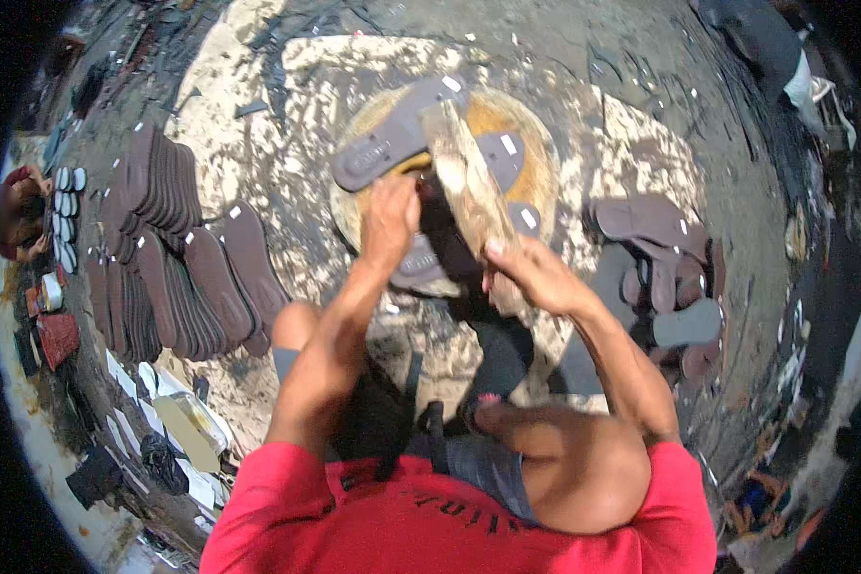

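My right hand [531, 273] grips the near end of a rough, worn wooden bat [464, 177], which slants away over a round wooden block [354, 115]. Left of the bat, my left hand [390, 222] is closed above the block. A small dark thing shows at its fingertips, too hidden to name. Just beyond these fingers lies a dark brown sandal sole [383, 148] with a white tag. To the right of the bat, another brown sole [504, 158] rests on the block. A further sole [419, 263] lies nearer me, partly covered by shadow and the bat.
Stacks of brown soles [167, 182] stand on the ground at the left. A loose pile of soles [646, 220] lies at the right, with a grey sole [689, 323] on it. Another person [21, 212] sits at the far left beside light-coloured soles [65, 220].
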A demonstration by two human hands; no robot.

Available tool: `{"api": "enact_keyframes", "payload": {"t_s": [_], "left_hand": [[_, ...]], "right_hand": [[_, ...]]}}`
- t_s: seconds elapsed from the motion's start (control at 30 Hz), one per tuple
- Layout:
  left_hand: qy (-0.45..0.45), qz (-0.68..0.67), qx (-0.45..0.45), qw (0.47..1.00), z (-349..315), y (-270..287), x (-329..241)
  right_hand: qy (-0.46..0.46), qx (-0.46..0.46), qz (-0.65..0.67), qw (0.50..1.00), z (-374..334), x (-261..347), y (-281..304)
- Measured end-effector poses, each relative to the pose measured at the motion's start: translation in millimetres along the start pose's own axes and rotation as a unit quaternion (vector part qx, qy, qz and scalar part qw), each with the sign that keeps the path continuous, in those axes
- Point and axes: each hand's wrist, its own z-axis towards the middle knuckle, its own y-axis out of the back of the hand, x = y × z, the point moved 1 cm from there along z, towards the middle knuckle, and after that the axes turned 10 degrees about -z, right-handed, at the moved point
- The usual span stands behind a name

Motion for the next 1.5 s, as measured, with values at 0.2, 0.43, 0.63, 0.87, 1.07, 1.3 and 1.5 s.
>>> {"api": "enact_keyframes", "payload": {"t_s": [0.2, 0.43, 0.63, 0.87, 1.07, 1.3, 1.5], "left_hand": [[0.270, -0.279, -0.189, 0.902, 8.6, 10.4, -25.8], [0.209, -0.207, -0.053, 0.954, -20.1, -2.4, -17.0], [0.127, -0.132, -0.028, 0.983, -18.7, -2.7, -14.3], [-0.041, -0.008, -0.011, 0.999, -31.9, -6.0, -7.2], [0.083, -0.058, 0.038, 0.994, -10.1, -0.6, -23.3], [0.318, -0.269, 0.007, 0.909, -25.1, 12.4, -47.2], [0.214, -0.164, 0.012, 0.963, -48.1, 9.1, -36.3]], "right_hand": [[-0.071, -0.030, -0.033, 0.996, -8.0, -30.0, -6.4], [-0.015, -0.043, 0.084, 0.995, -17.0, -20.6, -5.2], [0.126, -0.131, 0.073, 0.981, -113.9, 144.8, 13.4], [0.166, -0.209, -0.298, 0.917, -59.7, 78.2, -31.7], [0.009, -0.062, -0.042, 0.997, -16.8, -47.8, -14.5], [0.015, -0.045, 0.056, 0.997, -26.9, -43.0, -22.0], [0.044, -0.024, 0.122, 0.991, -83.9, 36.5, 3.2]]}}
